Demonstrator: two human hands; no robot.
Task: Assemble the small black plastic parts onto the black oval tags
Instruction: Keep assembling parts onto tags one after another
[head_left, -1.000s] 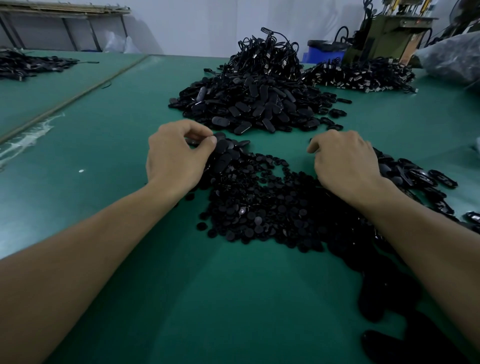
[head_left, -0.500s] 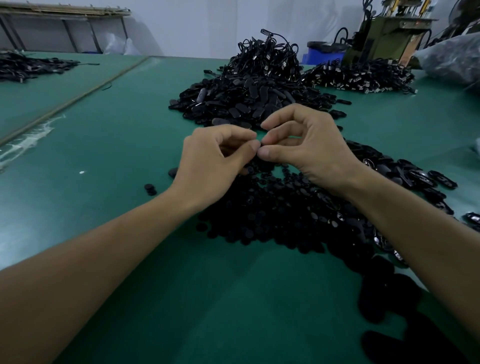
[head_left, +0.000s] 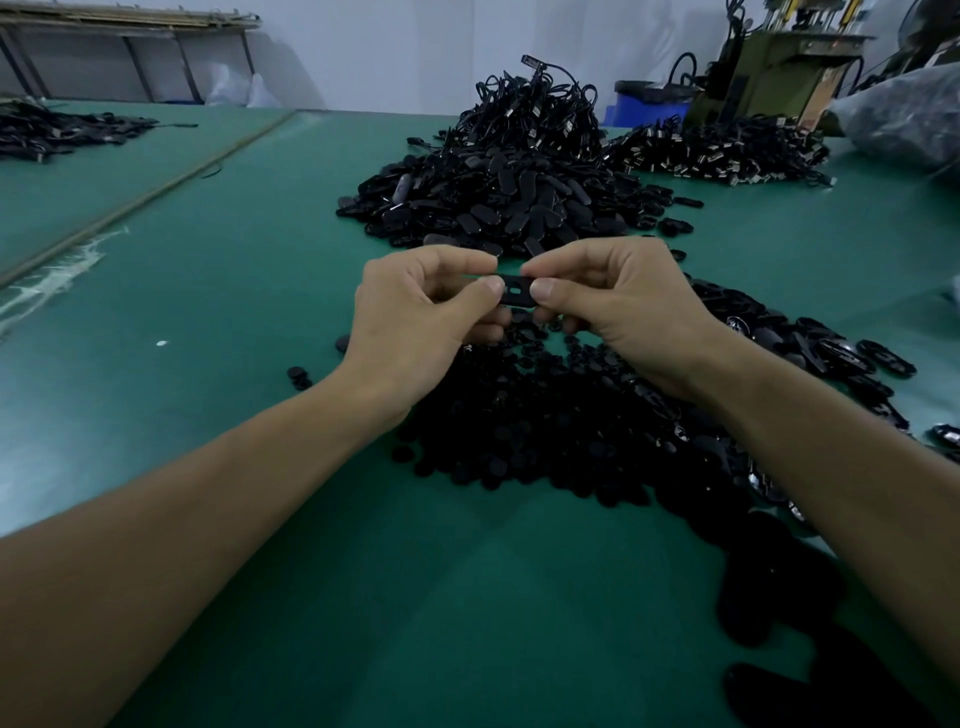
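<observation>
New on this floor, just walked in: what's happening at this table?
A person pinches one black oval tag between the left hand and right hand, just above a pile of small black plastic parts on the green table. A larger heap of oval tags lies beyond. Whether a part is fitted yet cannot be told.

Dim, cool light; dark shadow at lower right, wide-angle bending at the edges, slight softness throughout

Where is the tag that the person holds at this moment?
In the head view, the tag is at centre, pinched between the left hand and right hand, above the small-parts pile.
</observation>
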